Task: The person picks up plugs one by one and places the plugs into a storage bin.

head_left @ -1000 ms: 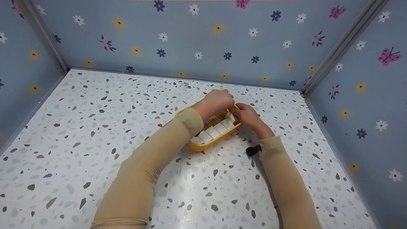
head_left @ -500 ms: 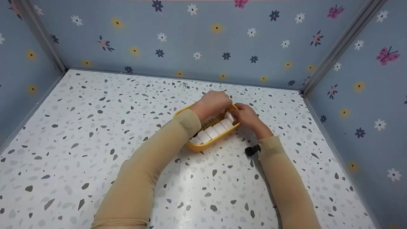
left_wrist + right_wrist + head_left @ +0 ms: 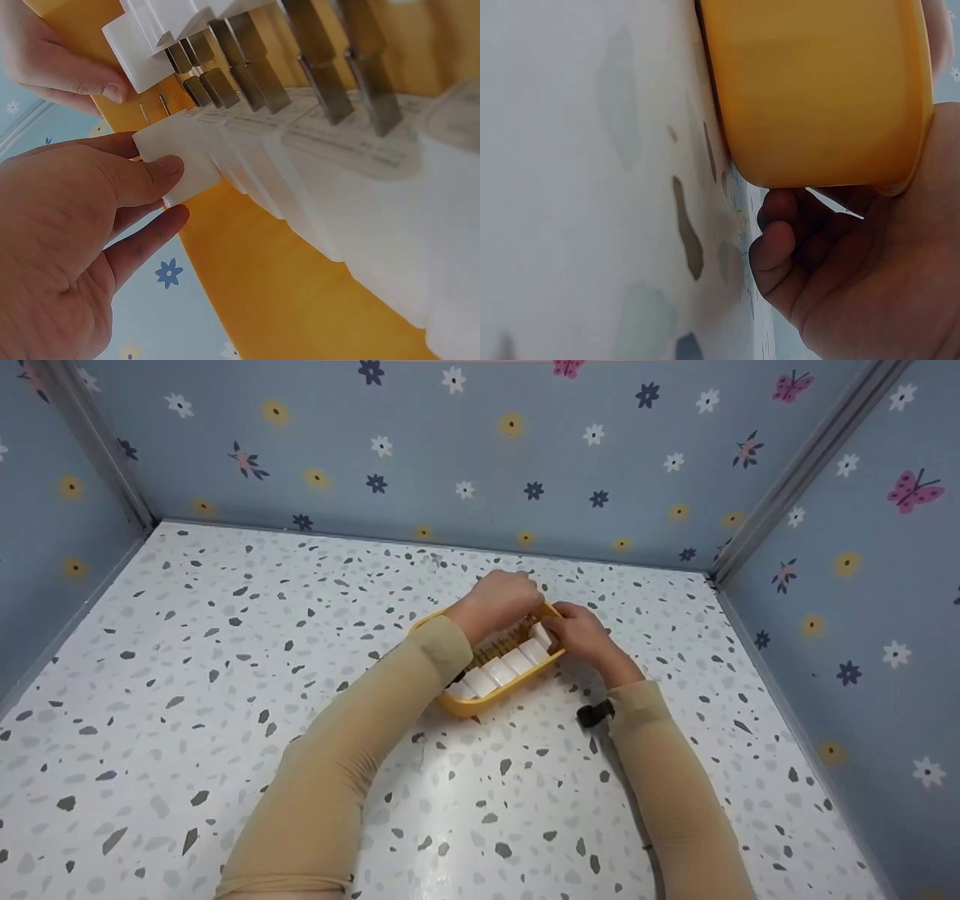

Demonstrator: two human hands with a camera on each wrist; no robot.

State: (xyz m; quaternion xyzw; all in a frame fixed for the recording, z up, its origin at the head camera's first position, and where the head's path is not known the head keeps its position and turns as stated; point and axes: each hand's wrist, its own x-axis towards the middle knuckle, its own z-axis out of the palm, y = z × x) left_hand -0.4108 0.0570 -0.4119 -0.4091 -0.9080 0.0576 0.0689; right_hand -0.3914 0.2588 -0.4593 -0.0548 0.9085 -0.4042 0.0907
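Observation:
A yellow oblong box [image 3: 495, 702] stands on the speckled table, holding two rows of white power adapters [image 3: 499, 669] with flat metal prongs [image 3: 319, 79]. My left hand [image 3: 501, 598] reaches over the box's far side. In the left wrist view, that hand's thumb and fingers pinch a white adapter [image 3: 184, 161] at the row's end. My right hand [image 3: 589, 636] grips the box's right end, its thumb over the rim beside a tilted adapter [image 3: 541, 634]. From the right wrist, the right hand's fingers [image 3: 772, 247] curl against the box's outer wall.
A black strap end [image 3: 595, 714] sticks out from the right cuff near the table [image 3: 247, 660]. Blue flowered panels [image 3: 450, 457] stand behind and at both sides, joined by grey corner posts [image 3: 810, 472].
My left hand has shifted slightly left, and more of the prongs show inside the box. The right hand keeps its hold on the box end.

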